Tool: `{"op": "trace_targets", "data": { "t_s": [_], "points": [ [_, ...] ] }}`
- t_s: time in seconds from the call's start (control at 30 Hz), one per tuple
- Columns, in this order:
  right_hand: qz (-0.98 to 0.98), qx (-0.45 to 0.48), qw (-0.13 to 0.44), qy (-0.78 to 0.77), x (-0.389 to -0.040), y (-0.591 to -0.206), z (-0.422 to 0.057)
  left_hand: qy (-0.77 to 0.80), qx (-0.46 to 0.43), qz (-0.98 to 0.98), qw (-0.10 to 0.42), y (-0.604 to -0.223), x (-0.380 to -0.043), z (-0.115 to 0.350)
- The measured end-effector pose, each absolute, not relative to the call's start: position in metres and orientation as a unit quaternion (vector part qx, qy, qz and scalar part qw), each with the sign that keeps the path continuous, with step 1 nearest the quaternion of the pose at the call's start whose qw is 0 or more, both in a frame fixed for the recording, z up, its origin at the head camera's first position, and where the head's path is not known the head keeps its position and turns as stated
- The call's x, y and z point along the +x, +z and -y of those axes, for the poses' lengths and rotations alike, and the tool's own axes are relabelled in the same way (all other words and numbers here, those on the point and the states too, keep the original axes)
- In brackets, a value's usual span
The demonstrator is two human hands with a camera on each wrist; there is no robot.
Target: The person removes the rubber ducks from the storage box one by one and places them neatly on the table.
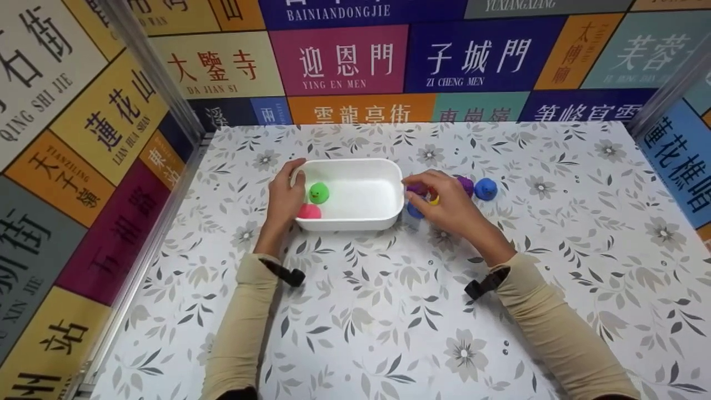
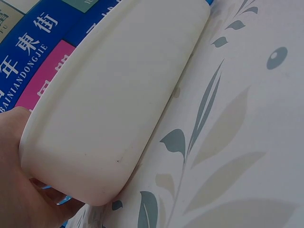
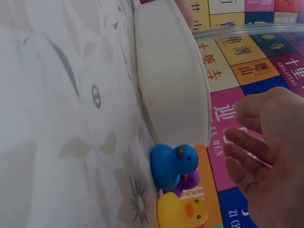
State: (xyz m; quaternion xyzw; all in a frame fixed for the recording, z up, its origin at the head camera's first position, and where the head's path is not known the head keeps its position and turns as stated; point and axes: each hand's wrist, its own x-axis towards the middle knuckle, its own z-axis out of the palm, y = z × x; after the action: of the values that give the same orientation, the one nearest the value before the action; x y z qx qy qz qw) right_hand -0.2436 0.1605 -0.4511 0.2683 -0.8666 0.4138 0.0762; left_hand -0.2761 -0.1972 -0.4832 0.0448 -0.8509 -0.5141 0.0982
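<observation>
A white plastic tub (image 1: pixel 369 191) sits on the table, with a green rubber duck (image 1: pixel 319 193) and a pink rubber duck (image 1: pixel 309 211) inside at its left end. My left hand (image 1: pixel 284 195) grips that end, thumb over the rim and fingers around the outside wall. Just past the tub's right end hovers my right hand (image 1: pixel 447 200), fingers loosely bent and holding nothing. Below it stand a blue duck (image 3: pixel 164 166), a purple duck (image 3: pixel 191 180) and a yellow duck (image 3: pixel 178 211), partly hidden in the head view.
Right of my right hand are another purple duck (image 1: pixel 465 185), partly covered, and another blue duck (image 1: pixel 486 189). A floral white cover lies on the table (image 1: pixel 377 328). Panels with printed signs (image 1: pixel 339 61) wall off the back and both sides.
</observation>
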Motion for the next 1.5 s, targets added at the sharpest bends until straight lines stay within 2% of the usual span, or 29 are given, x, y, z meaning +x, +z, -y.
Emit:
{"op": "trace_targets", "data": {
  "t_s": [0.63,1.5],
  "points": [
    [0.841,0.302,0.04,0.448,-0.248,-0.448,-0.099,-0.508,0.032,0.852,0.125,-0.486,-0.274,0.2],
    [0.822,0.351,-0.004,0.449,-0.261,-0.454,-0.03,-0.511,0.046,0.85,0.118,-0.485,-0.276,0.196]
  ]
}}
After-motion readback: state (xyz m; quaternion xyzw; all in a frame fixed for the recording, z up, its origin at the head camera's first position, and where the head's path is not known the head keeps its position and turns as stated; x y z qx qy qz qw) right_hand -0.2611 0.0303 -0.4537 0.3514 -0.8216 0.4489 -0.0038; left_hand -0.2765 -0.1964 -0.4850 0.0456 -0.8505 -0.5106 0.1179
